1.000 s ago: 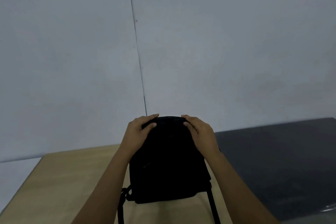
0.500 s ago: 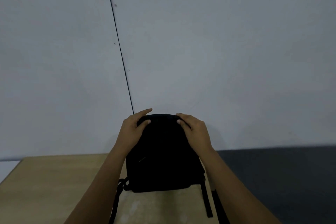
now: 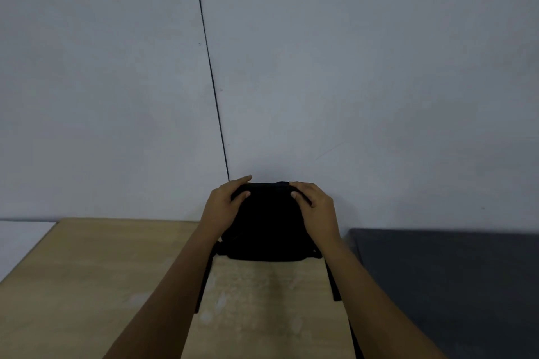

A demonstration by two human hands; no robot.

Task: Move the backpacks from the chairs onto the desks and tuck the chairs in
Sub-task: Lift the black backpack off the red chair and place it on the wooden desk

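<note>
A black backpack (image 3: 267, 224) stood upright at the far edge of the light wooden desk (image 3: 96, 277), against the grey wall (image 3: 350, 67). The left hand (image 3: 223, 208) gripped its top left corner, fingers (image 3: 240, 181) curled over the far side and the thumb pressed on the near face. The right hand (image 3: 316, 207) grasped the top right corner in the same way, its fingertips hooked over the top edge. Between the two sets of fingers the rounded top of the bag showed (possibly a carry handle, though the dark fabric made that hard to tell). Below the fingers, two black straps (image 3: 331, 280) trailed from the bag's base toward the near side across the desk top. Beyond the right hand's fingers, to the right, lay a dark grey surface (image 3: 452, 285) beside the desk. A thin dark seam (image 3: 210, 73) ran down the wall to a point just behind the left fingers.
</note>
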